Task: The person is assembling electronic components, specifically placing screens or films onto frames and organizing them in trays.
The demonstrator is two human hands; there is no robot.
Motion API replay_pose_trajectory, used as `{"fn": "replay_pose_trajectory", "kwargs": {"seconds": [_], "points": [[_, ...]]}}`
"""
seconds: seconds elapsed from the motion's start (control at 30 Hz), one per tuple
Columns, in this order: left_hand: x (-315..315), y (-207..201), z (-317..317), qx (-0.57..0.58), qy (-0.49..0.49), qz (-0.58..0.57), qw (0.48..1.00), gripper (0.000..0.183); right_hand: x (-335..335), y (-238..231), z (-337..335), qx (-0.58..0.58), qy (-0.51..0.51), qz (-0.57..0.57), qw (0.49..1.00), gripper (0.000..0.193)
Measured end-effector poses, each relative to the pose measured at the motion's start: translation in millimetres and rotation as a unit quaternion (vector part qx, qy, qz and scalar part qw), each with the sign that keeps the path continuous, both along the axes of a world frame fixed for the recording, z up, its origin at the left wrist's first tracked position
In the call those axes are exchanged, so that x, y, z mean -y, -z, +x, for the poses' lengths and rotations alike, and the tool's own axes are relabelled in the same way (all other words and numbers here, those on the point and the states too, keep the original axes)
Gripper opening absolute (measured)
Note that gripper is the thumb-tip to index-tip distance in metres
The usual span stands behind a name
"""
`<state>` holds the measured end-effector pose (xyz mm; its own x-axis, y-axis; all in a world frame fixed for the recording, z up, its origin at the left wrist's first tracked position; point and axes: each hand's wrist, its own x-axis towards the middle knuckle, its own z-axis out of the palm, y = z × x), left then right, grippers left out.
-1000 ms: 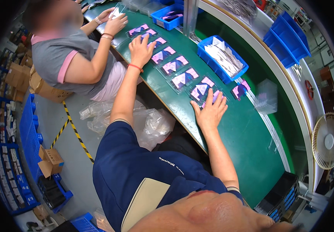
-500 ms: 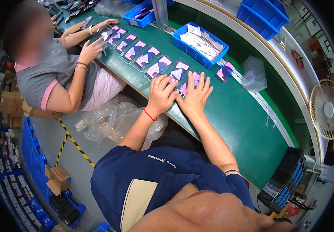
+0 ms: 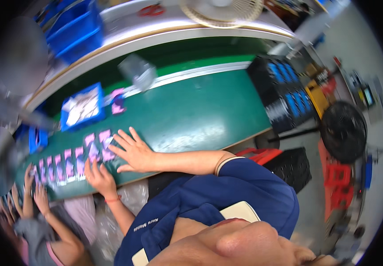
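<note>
Flatly, right hand (image 3: 134,154) splays — fingers apart — at the end pink card (image 3: 106,146); left hand (image 3: 101,178) curled, grip unclear.

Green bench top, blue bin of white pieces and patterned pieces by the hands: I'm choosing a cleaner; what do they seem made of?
Green bench top: perhaps laminate or rubber, semi-gloss, from pale reflections.
Blue bin: likely moulded plastic, smooth, from its even colour.
Patterned pieces: possibly printed card or film, from pink and purple blocks; blur hides the finish.
</note>
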<state>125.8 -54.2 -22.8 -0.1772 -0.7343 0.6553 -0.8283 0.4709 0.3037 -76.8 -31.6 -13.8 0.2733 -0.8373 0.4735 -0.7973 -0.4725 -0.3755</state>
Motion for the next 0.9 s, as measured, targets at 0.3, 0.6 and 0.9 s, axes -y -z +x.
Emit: {"fn": "replay_pose_trajectory", "kwargs": {"seconds": [0.3, 0.6, 0.9], "points": [[-25.7, -21.4, -104.5, -0.057, 0.211, 0.015, 0.976, 0.024, -70.1, -67.2, -248.4, -0.122, 0.421, -0.060, 0.897, 0.054], [-32.4, -39.8, -213.7, -0.052, 0.426, 0.059, 0.901, 0.019, -62.2, -57.1, -333.9, -0.071, 0.474, 0.072, 0.875, 0.048], [-19.9, -16.7, -224.5, -0.119, 0.381, 0.075, 0.914, 0.011, 126.1, -72.4, -204.2, 0.006, 0.262, 0.033, 0.965, 0.091]]}}
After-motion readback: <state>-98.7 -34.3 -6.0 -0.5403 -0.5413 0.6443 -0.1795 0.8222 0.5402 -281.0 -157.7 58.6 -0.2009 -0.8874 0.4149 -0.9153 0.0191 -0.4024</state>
